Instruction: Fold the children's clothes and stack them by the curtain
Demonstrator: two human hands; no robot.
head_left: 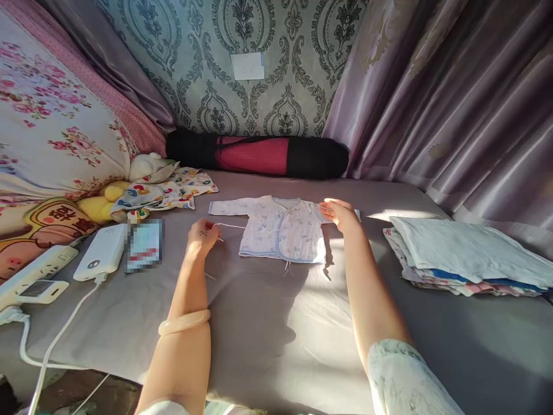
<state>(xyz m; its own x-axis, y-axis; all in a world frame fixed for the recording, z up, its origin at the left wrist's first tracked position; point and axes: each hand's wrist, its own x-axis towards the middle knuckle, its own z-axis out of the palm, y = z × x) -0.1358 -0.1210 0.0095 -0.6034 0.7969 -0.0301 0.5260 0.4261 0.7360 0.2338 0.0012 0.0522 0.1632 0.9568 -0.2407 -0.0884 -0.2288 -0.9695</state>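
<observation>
A small white baby shirt (280, 230) with pale blue trim and a faint print lies spread flat on the grey bed sheet (259, 323), its collar pointing away from me. To its left, my left hand (203, 236) pinches a thin white tie string (231, 225) that stretches from the shirt's side. Over the shirt's right sleeve rests my right hand (339, 213), palm down with the fingers extended, hiding part of that sleeve. More short strings dangle from the lower hem.
Folded clothes (470, 248) are stacked at right. A white power bank (101, 252), a power strip (38, 274) and cables sit at left, near a patterned cloth (168, 190) and yellow plush toy (101, 202). A black and red roll bag (254, 154) lies along the wall.
</observation>
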